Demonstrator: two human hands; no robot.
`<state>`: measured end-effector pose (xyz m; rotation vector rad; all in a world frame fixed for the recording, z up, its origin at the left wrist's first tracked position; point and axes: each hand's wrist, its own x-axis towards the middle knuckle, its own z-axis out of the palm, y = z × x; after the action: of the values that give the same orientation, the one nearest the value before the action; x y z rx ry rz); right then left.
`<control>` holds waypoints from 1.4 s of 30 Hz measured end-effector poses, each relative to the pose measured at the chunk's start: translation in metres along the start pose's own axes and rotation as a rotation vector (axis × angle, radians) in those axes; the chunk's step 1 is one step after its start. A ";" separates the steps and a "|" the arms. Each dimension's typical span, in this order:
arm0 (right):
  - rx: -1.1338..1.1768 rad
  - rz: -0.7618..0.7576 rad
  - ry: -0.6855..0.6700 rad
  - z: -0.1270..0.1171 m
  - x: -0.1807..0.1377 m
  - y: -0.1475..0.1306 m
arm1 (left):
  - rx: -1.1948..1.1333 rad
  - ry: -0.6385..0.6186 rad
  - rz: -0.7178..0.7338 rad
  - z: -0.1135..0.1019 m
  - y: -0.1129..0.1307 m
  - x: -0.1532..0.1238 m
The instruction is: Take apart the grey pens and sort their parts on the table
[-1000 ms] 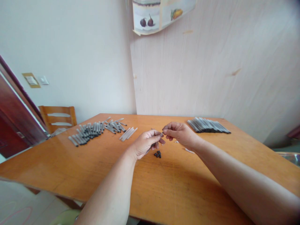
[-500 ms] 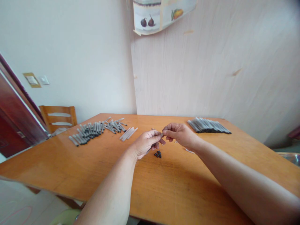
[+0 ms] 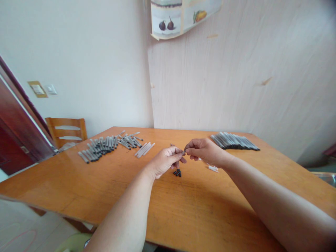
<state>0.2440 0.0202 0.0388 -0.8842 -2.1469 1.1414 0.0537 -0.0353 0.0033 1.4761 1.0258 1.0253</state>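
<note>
Above the middle of the table, my left hand [image 3: 168, 161] is closed, its thumb and fingers pinching a slim greyish pen barrel [image 3: 183, 153] that is mostly hidden by the fingers. My right hand [image 3: 201, 149] meets it tip to tip, thumb and forefinger pressed together at the barrel's end; whatever small part they hold is too small to make out. Just below my left hand lies a small heap of short black pen parts [image 3: 177, 173]. White slim pieces [image 3: 213, 168] lie under my right wrist. To the left of my hands are several pale barrels [image 3: 145, 149].
A loose pile of grey pens with black ends [image 3: 102, 145] covers the table's far left. A neat row of similar pens [image 3: 235, 141] lies at the far right. The wooden table [image 3: 183, 210] meets the wall behind; a wooden chair [image 3: 67, 131] stands at its left.
Both hands have shifted slightly right and remain tip to tip. The grey barrel that showed beneath my left hand is now mostly out of sight. More of the white pieces shows.
</note>
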 end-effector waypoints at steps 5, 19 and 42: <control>-0.159 0.007 -0.011 -0.004 -0.001 -0.001 | 0.041 0.000 -0.008 0.001 0.001 -0.001; -0.332 -0.053 -0.126 -0.014 -0.009 -0.012 | 0.033 -0.006 -0.021 0.009 0.005 -0.002; -0.444 -0.101 -0.075 -0.005 -0.006 0.001 | 0.202 0.038 0.152 0.011 -0.011 0.006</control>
<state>0.2516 0.0190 0.0398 -0.9147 -2.5265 0.6649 0.0651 -0.0309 -0.0081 1.7266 1.0829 1.0854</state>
